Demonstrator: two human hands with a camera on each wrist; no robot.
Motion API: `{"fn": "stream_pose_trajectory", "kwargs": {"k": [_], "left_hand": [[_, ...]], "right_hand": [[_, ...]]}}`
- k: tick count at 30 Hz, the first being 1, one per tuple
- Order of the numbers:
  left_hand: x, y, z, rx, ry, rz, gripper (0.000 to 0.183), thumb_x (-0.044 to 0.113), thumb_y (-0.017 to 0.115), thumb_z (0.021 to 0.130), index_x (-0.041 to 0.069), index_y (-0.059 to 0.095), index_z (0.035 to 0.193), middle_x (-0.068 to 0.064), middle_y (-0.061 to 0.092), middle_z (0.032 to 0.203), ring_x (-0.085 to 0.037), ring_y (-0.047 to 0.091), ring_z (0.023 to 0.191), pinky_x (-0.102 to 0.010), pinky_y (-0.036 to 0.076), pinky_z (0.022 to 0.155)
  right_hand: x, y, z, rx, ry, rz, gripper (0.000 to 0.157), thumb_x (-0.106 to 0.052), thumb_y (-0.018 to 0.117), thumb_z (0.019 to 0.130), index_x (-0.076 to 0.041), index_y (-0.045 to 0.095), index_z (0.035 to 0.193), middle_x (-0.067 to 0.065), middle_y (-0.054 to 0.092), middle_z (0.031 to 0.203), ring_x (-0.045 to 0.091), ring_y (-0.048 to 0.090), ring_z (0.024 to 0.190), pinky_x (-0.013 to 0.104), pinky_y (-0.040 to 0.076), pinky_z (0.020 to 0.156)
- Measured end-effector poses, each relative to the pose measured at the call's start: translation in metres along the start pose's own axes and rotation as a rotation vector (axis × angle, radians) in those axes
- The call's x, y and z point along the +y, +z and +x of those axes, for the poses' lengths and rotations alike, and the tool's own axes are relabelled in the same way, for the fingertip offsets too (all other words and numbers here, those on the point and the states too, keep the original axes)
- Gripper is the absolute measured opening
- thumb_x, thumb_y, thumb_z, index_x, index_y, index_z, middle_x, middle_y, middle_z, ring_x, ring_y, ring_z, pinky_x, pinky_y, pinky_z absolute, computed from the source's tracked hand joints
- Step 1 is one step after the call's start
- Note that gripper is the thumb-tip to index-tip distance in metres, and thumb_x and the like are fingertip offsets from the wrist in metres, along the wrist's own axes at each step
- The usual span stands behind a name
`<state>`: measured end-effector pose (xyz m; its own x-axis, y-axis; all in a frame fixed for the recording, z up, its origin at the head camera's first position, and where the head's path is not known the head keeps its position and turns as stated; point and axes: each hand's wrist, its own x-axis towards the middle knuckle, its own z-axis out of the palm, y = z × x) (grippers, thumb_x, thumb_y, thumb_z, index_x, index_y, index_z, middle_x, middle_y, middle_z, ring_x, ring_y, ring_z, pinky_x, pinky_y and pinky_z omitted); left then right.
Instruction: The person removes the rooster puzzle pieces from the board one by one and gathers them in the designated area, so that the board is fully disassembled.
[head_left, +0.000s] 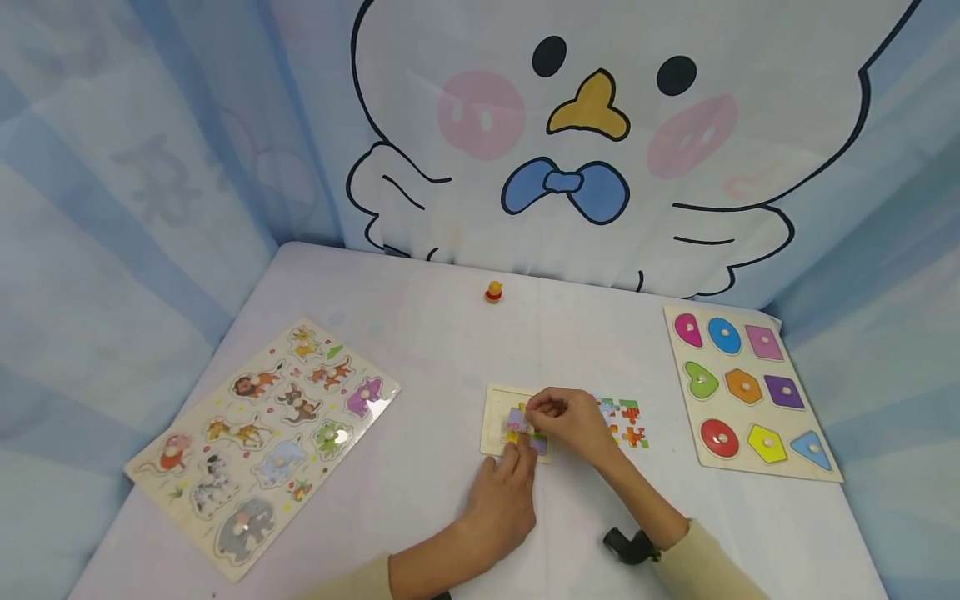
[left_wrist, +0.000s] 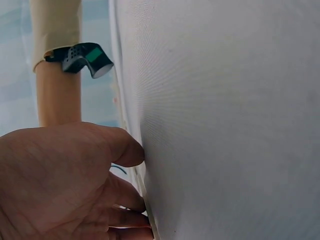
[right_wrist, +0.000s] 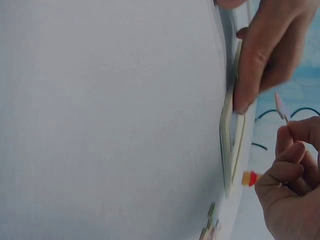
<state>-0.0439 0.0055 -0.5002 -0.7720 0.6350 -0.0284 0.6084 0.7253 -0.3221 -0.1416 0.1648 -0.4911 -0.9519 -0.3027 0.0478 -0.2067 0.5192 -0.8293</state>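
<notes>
A small wooden puzzle tray (head_left: pixel 495 404) lies on the table with several jigsaw pieces in it. My right hand (head_left: pixel 576 423) pinches a purple jigsaw piece (head_left: pixel 517 418) between thumb and forefinger above the tray. In the right wrist view, this thin piece (right_wrist: pixel 281 107) is raised off the tray and tilted. My left hand (head_left: pixel 504 500) presses its outstretched fingertips on the near part of the tray. The tray's near-side pieces are partly hidden by those fingers. Loose jigsaw pieces (head_left: pixel 632 423) lie to the right, partly behind the right hand.
An animal peg puzzle board (head_left: pixel 273 367) lies at the left. At the right is a shape peg board (head_left: pixel 712 427). A small yellow and red toy figure (head_left: pixel 492 292) stands near the table's back edge, in front of a printed curtain (head_left: pixel 465 225).
</notes>
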Motion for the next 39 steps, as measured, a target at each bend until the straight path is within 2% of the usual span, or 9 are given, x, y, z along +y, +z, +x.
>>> {"fn": "stream_pose_trajectory", "kwargs": {"k": [4,9,15,20,26,29,35,39], "left_hand": [[-0.001,0.0,0.001,-0.012,0.009,-0.003,0.057,0.038,0.051,0.096,0.002,0.054,0.14,-0.017,0.043,0.147,-0.029,0.04,0.124,-0.036,0.042,0.082],[-0.001,0.0,0.001,-0.016,-0.003,-0.013,0.056,0.038,0.05,0.096,0.004,0.053,0.142,-0.017,0.043,0.148,-0.028,0.041,0.125,-0.038,0.043,0.085],[0.002,0.0,0.0,-0.007,-0.02,-0.037,0.054,0.036,0.052,0.095,0.004,0.056,0.14,-0.016,0.044,0.148,-0.028,0.041,0.125,-0.038,0.043,0.085],[0.003,0.001,0.0,-0.033,-0.003,-0.034,0.053,0.034,0.05,0.097,0.004,0.055,0.14,-0.017,0.042,0.149,-0.029,0.04,0.127,-0.039,0.042,0.086],[0.002,0.001,0.0,-0.051,0.018,0.0,0.052,0.035,0.05,0.098,0.004,0.056,0.139,-0.017,0.042,0.149,-0.03,0.038,0.126,-0.04,0.041,0.085],[0.001,0.001,0.001,-0.032,0.019,-0.004,0.052,0.035,0.05,0.098,0.004,0.057,0.139,-0.017,0.042,0.149,-0.03,0.039,0.124,-0.04,0.041,0.085],[0.002,0.002,0.003,0.05,-0.002,-0.053,0.055,0.035,0.054,0.094,0.001,0.058,0.136,-0.018,0.046,0.144,-0.029,0.042,0.12,-0.039,0.043,0.083],[0.003,0.004,0.004,0.05,-0.009,-0.059,0.055,0.036,0.053,0.094,0.001,0.058,0.137,-0.018,0.046,0.144,-0.028,0.042,0.12,-0.038,0.043,0.083]], "right_hand": [[0.011,-0.02,-0.005,0.014,0.023,-0.02,0.005,-0.015,0.078,0.085,-0.012,0.074,0.088,-0.004,0.067,0.075,0.015,0.06,0.063,0.026,0.049,0.057],[0.023,-0.042,-0.018,-0.027,0.069,-0.025,0.007,-0.014,0.078,0.085,-0.011,0.074,0.088,-0.002,0.067,0.076,0.016,0.06,0.064,0.026,0.05,0.059],[0.038,-0.056,-0.04,-0.08,0.125,-0.048,0.007,-0.014,0.079,0.083,-0.012,0.074,0.087,-0.003,0.067,0.076,0.014,0.059,0.068,0.024,0.05,0.063],[0.046,-0.061,-0.054,-0.099,0.156,-0.084,0.005,-0.014,0.079,0.084,-0.013,0.074,0.086,-0.003,0.065,0.075,0.015,0.059,0.068,0.024,0.049,0.062],[0.049,-0.062,-0.059,-0.094,0.173,-0.113,0.007,-0.016,0.078,0.084,-0.012,0.074,0.086,-0.003,0.062,0.072,0.015,0.056,0.067,0.023,0.046,0.06],[0.05,-0.061,-0.059,-0.088,0.184,-0.122,0.007,-0.016,0.078,0.084,-0.011,0.074,0.086,-0.003,0.061,0.071,0.015,0.055,0.067,0.023,0.046,0.059],[0.054,-0.057,-0.059,-0.062,0.194,-0.185,0.006,-0.013,0.078,0.084,-0.011,0.073,0.085,-0.004,0.06,0.069,0.014,0.054,0.065,0.023,0.045,0.058],[0.052,-0.054,-0.059,-0.056,0.193,-0.222,0.006,-0.012,0.078,0.083,-0.011,0.072,0.084,-0.004,0.058,0.068,0.014,0.053,0.063,0.024,0.044,0.057]]}}
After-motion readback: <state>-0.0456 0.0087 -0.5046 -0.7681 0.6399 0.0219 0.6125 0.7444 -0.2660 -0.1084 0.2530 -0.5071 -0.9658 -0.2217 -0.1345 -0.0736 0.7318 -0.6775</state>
